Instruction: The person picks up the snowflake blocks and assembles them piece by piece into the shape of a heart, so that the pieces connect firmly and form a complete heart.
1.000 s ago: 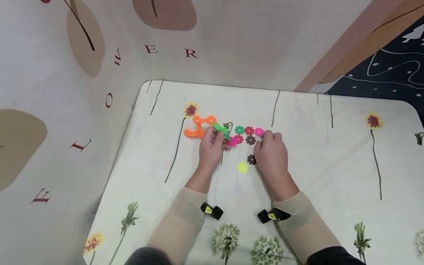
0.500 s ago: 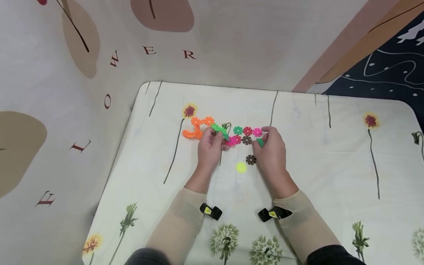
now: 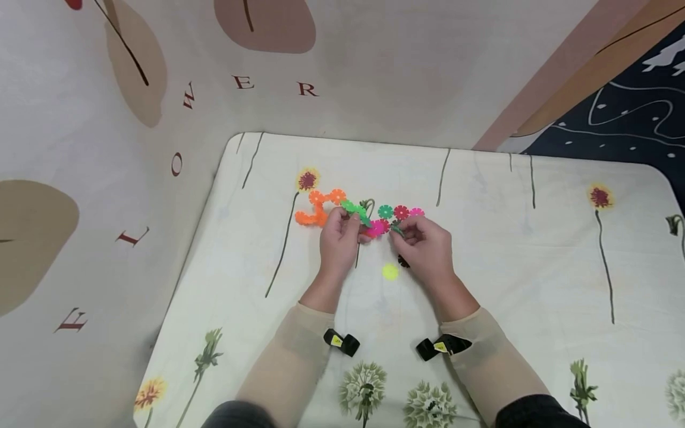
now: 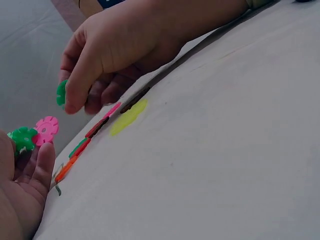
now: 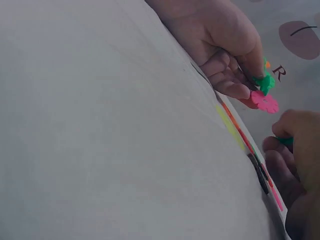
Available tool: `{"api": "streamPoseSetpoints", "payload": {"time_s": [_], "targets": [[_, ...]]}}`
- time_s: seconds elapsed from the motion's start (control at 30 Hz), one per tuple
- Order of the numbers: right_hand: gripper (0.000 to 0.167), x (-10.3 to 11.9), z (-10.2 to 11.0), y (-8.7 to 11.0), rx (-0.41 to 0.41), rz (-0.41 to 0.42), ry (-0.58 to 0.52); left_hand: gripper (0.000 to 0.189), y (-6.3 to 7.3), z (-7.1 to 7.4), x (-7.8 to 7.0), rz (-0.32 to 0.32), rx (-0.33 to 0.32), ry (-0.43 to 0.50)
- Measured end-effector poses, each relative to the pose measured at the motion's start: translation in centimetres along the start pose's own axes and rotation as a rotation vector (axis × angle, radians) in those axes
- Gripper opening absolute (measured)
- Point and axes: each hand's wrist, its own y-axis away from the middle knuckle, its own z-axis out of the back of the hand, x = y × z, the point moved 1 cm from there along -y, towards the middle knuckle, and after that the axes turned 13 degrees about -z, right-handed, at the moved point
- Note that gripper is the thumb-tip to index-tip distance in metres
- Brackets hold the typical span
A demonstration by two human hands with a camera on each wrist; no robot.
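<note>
My left hand (image 3: 339, 241) pinches a chain of interlocked plastic snowflake discs. Its orange end (image 3: 318, 208) trails to the left, followed by bright green discs (image 3: 353, 207) and a pink disc (image 4: 46, 130) at the near end. Between thumb and fingertips, my right hand (image 3: 426, 246) holds one dark green snowflake disc (image 4: 61, 93). That disc is raised off the table, close to the pink one but apart from it in both wrist views. Fingers cover part of the green disc.
Loose discs lie on the flower-printed tablecloth (image 3: 514, 267): teal (image 3: 385, 211), red (image 3: 401, 212), pink (image 3: 417, 211), yellow (image 3: 390, 271) and a dark brown one (image 3: 403, 261) partly under my right hand. A printed curtain (image 3: 385, 89) hangs behind the table.
My right hand has picked up the dark green disc from the right and carried it left, toward the pink end of the chain. My left hand stays in place with the chain.
</note>
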Motion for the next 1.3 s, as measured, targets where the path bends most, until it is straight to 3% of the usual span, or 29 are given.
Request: {"api": "streamPoseSetpoints", "payload": {"time_s": [0.23,0.6,1.03,1.3], "targets": [[0.021,0.07,-0.25,0.31,0.092,0.001,-0.001,0.011,0.02,0.05,0.03,-0.016,0.008,-0.009],[0.021,-0.21,-0.31,0.25,0.079,-0.01,-0.013,0.008,0.09,0.01,-0.02,-0.025,0.023,-0.037],[0.022,-0.51,-0.46,0.11,0.063,0.012,0.022,0.008,0.32,0.03,-0.03,-0.053,0.085,-0.063],[0.021,-0.7,-0.38,0.23,0.065,0.067,0.071,0.009,0.28,0.01,-0.16,-0.042,0.104,-0.041]]}}
